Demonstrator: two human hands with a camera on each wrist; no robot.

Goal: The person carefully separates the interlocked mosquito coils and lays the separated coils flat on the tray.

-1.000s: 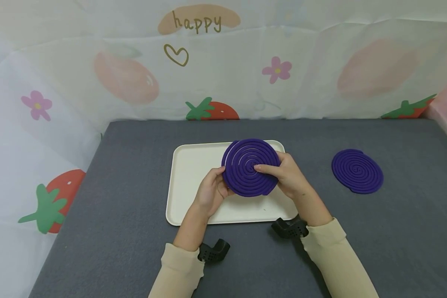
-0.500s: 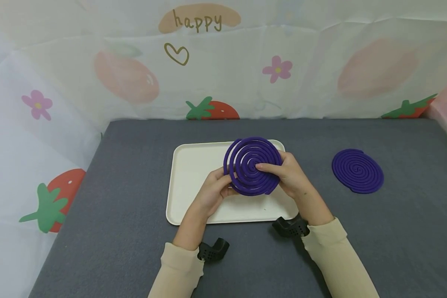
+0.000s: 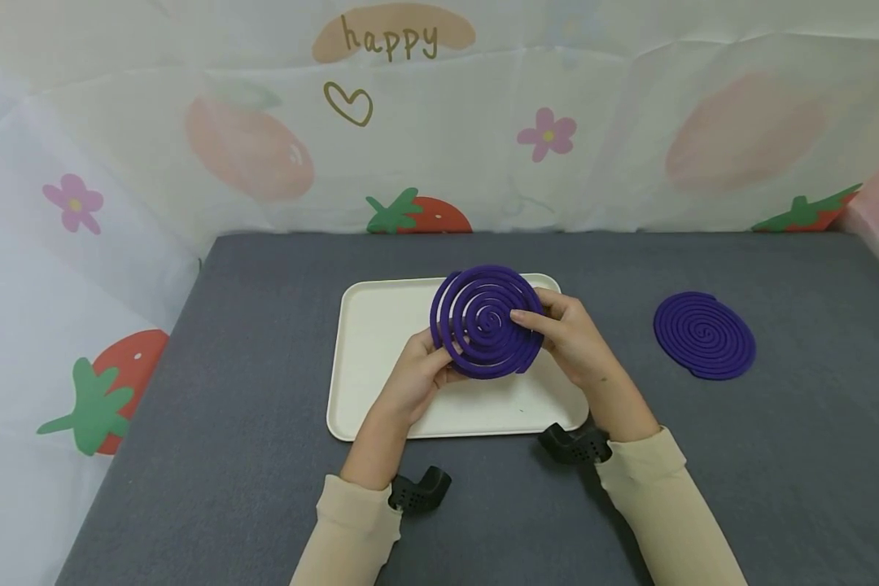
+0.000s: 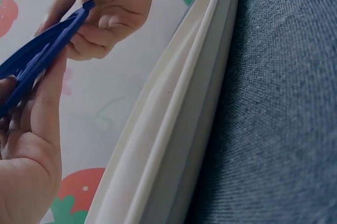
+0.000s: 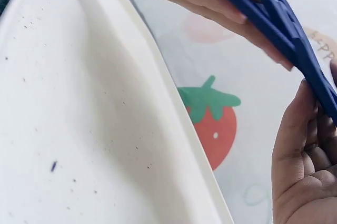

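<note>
In the head view, the purple coil (image 3: 489, 320) is held up over the tray (image 3: 369, 358), on the one o'clock side of its middle. The left hand (image 3: 413, 378) grips it at about eight o'clock, its fingers bent around the outer rings, with a fingertip seeming to poke between two of them. The right hand (image 3: 575, 338) pinches it at three o'clock, thumb on the front face, fingers mostly hidden behind. Gaps show between the rings from about seven round to eleven o'clock, while those from two to five o'clock lie close together, so I judge the loosening to be partial, with the right side and the innermost turns not yet spread. Well apart toward three o'clock, a second coil (image 3: 705, 335) lies flat on the table (image 3: 227, 456), tightly wound and in nobody's hand (by the look of it, none of that work done there).

In the left wrist view, the purple coil appears nearly edge-on at ten o'clock, between both hands and apart from the tray.

In the right wrist view, it slants at one o'clock with its rings visibly separated; dark specks dot the tray's floor.
</note>
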